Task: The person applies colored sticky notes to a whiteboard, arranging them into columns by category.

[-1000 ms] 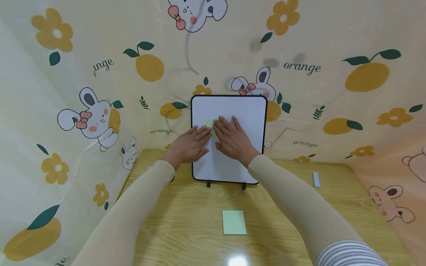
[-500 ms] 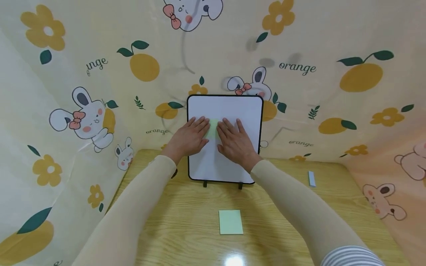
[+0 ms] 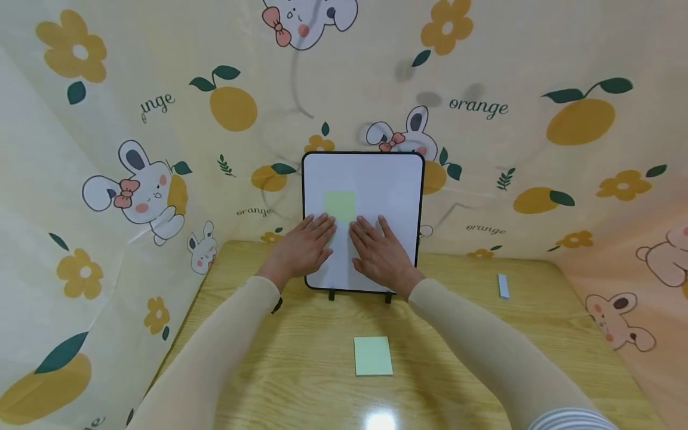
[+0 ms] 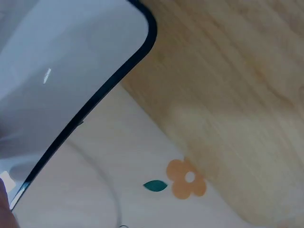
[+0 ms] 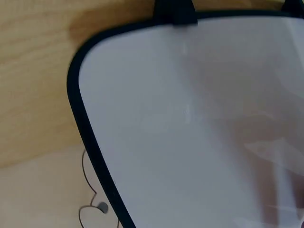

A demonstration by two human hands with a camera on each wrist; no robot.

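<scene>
Nearest you, the pale green pad (image 3: pixel 373 356) lies on the worktop (image 3: pixel 301 364), bare wood between it and the whiteboard (image 3: pixel 389 185). Your left grip (image 3: pixel 306 243) and right grip (image 3: pixel 384 251) both have straight fingers and hold nothing, fingertips by the lower corners of the green note (image 3: pixel 340 205) on the whiteboard. For smoothing, which this seems to be, I'd press lightly and evenly; a shove might tip the whiteboard. Its left edge passes behind your left grip; there's bare surface above the note, then the patterned backdrop (image 3: pixel 355 77).

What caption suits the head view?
Left hand and right hand at a standing whiteboard bearing a square green note.
</scene>
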